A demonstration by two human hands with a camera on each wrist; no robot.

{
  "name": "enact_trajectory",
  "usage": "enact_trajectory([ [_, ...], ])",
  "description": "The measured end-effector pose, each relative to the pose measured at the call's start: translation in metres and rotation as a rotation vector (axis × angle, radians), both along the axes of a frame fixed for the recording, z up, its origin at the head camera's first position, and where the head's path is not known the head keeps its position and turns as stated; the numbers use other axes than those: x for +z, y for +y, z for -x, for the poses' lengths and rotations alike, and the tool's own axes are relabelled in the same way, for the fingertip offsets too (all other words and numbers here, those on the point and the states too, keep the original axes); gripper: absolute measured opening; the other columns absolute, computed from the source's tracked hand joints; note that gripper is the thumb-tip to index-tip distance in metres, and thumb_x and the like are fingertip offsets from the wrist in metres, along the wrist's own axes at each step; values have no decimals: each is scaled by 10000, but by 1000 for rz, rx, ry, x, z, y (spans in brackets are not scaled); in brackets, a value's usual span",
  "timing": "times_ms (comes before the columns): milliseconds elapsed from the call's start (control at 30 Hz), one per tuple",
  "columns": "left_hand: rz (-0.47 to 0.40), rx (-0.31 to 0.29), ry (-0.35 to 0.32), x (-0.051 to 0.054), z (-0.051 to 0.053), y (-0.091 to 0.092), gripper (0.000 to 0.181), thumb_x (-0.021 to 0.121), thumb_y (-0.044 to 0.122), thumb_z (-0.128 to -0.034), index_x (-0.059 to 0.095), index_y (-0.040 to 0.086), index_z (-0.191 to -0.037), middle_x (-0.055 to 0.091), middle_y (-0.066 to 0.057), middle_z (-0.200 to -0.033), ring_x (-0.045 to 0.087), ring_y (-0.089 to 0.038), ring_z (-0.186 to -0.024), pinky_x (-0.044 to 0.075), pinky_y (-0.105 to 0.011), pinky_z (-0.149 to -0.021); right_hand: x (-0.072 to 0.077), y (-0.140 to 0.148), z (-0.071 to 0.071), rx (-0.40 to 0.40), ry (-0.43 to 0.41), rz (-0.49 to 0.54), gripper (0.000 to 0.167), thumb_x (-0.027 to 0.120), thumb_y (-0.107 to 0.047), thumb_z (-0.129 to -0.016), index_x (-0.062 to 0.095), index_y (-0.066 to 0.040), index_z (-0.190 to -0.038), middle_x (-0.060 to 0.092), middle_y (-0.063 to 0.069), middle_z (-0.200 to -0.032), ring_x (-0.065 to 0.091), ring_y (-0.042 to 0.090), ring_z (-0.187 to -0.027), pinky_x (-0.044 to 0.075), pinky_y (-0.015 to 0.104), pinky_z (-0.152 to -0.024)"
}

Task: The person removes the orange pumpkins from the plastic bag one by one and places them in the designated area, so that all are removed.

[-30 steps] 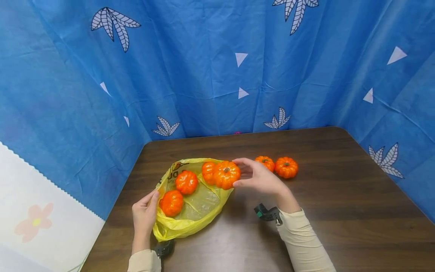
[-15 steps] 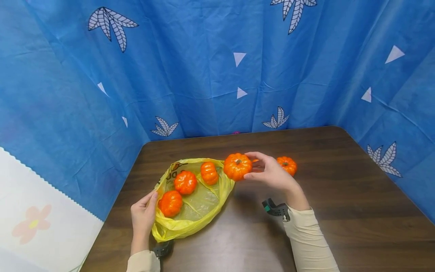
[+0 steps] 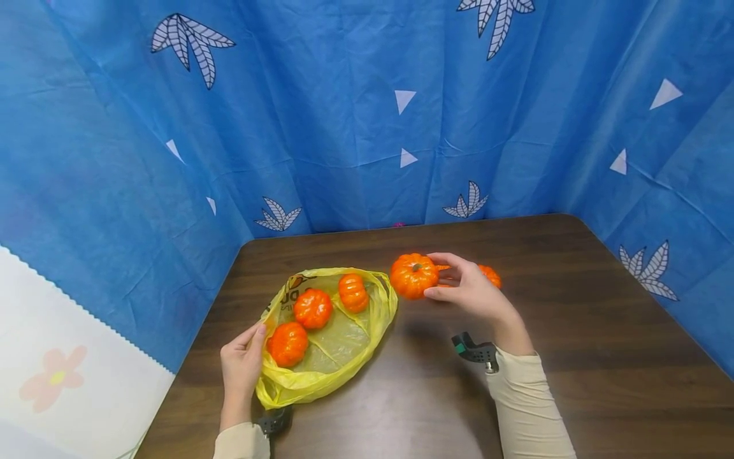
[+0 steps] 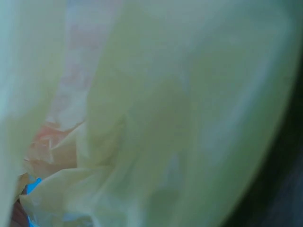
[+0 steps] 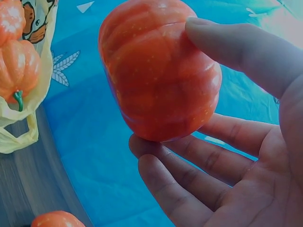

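Note:
In the head view the left hand (image 3: 242, 364) pinches the left rim of a yellow plastic bag (image 3: 321, 384), which lies open with three small orange pumpkins inside, one of them (image 3: 313, 308) near the middle. The right hand (image 3: 478, 294) grips another orange pumpkin (image 3: 414, 276) above the table, just right of the bag. Up close in the right wrist view, the thumb and fingers of the right hand (image 5: 255, 142) hold that pumpkin (image 5: 158, 71) by its sides. Yellow plastic (image 4: 142, 118) fills most of the left wrist view and hides the left hand's fingertips.
Behind the right hand, two more pumpkins lie on the brown table (image 3: 573, 331), both partly hidden; one (image 3: 490, 275) shows past the knuckles. A blue curtain (image 3: 355, 115) with leaf prints hangs behind the table. White flowered cloth (image 3: 74, 389) is at the left.
The right hand has moved right, away from over the bag's right rim, with its pumpkin still held. The left hand and the bag have hardly moved.

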State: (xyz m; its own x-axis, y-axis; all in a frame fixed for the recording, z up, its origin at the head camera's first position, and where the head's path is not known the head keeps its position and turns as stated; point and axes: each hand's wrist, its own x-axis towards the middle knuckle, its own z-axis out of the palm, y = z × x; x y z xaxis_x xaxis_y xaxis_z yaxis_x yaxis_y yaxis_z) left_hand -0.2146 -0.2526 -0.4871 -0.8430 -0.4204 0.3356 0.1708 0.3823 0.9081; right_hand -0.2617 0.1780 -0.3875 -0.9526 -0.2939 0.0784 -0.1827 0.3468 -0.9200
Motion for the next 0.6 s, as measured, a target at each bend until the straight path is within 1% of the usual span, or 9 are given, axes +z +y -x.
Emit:
enact_trajectory([
  [167,-11,-11,8,0,0,0,279,676,148,-962,725,-81,-1114,634,387,-908,677,76,-923,524,-57,-746,-1,6,1,-11,-3,11,725,806,-286,-856,459,-108,-1467,542,170,-1428,609,366,-1224,576,418,-955],
  [333,-1,2,0,0,0,0,275,680,158,-961,734,-70,-1105,628,392,-902,692,39,-937,523,-56,-746,0,12,1,-30,0,10,718,793,-272,-870,450,-89,-1473,527,181,-1443,587,377,-1246,551,451,-994],
  [500,-11,-7,9,1,0,1,260,679,135,-958,733,-72,-1105,633,381,-902,662,107,-899,525,-57,-738,1,20,-1,-50,8,6,718,784,-283,-879,442,-90,-1480,517,170,-1456,568,381,-1272,536,474,-1012],
  [600,-11,-1,-4,1,0,1,273,682,156,-959,735,-66,-1109,626,384,-899,667,95,-909,521,-52,-741,1,24,-1,-60,13,-1,716,777,-301,-885,440,-95,-1482,515,166,-1460,566,376,-1271,537,477,-1013],
])
